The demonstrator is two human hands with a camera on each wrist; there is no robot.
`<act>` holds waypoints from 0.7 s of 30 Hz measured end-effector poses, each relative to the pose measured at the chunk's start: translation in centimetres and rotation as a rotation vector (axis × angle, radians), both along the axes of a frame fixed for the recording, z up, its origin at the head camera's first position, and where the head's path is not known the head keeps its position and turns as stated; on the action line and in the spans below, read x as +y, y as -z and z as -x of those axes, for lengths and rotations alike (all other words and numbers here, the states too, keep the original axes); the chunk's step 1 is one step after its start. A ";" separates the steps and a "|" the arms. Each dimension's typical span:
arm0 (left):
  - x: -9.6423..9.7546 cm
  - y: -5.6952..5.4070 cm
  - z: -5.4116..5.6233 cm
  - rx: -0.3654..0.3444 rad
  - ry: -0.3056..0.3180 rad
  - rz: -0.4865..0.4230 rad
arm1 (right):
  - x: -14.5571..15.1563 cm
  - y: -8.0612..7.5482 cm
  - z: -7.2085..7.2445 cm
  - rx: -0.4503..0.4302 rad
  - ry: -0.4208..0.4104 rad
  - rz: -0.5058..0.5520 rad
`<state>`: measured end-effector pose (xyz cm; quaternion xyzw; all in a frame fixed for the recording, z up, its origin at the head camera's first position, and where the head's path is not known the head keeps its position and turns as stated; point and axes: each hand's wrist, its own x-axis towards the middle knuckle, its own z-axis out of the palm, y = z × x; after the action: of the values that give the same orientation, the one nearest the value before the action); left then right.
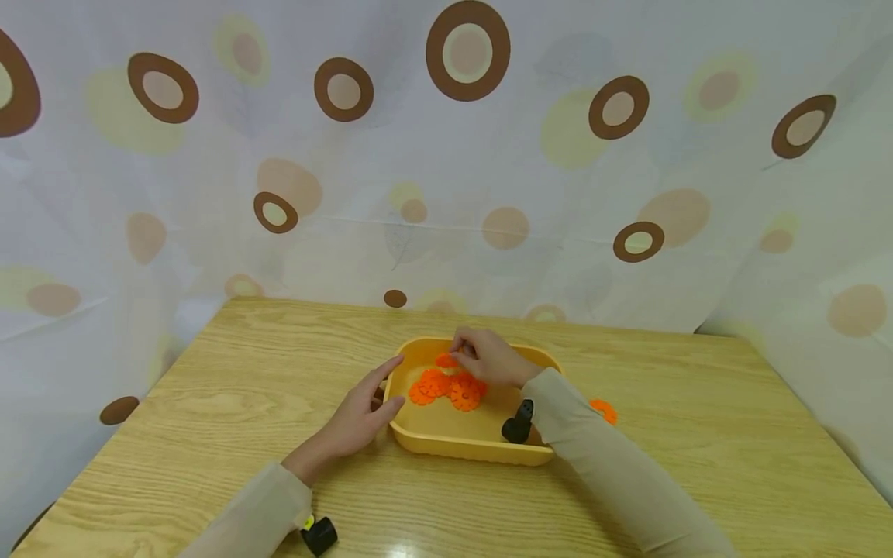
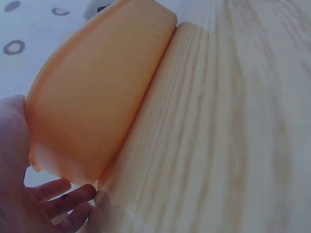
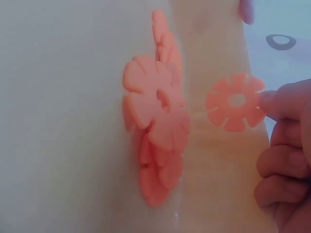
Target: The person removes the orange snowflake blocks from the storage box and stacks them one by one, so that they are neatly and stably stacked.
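A yellow plastic basin (image 1: 474, 449) stands on the wooden table, with several orange flower-shaped discs (image 1: 446, 387) piled inside. My right hand (image 1: 488, 356) is over the basin's far part and pinches one orange notched disc (image 3: 235, 102) by its edge, between thumb and finger. That disc has a round hole in its middle and is apart from the pile (image 3: 155, 107). At the basin's left end rests my left hand (image 1: 359, 415), index finger and thumb spread over the rim. The other fingers (image 2: 73, 201) lie loosely along the outer wall, low near the table.
Another orange disc (image 1: 604, 411) lies on the table right of the basin, partly behind the right sleeve. Black wrist cameras sit at the right wrist (image 1: 518, 426) and left wrist (image 1: 321, 535). A patterned cloth (image 1: 446, 194) hangs behind the table.
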<state>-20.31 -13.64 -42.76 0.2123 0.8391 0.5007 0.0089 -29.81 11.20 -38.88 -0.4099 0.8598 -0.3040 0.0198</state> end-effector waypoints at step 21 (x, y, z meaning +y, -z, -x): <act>0.1 0.1 0.1 0.001 -0.016 0.003 | 1.3 -2.1 -0.1 0.042 0.036 0.130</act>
<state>-20.36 -13.57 -42.89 0.2058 0.8415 0.4995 0.0049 -29.68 12.52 -36.78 -0.4009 0.8458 -0.3506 -0.0303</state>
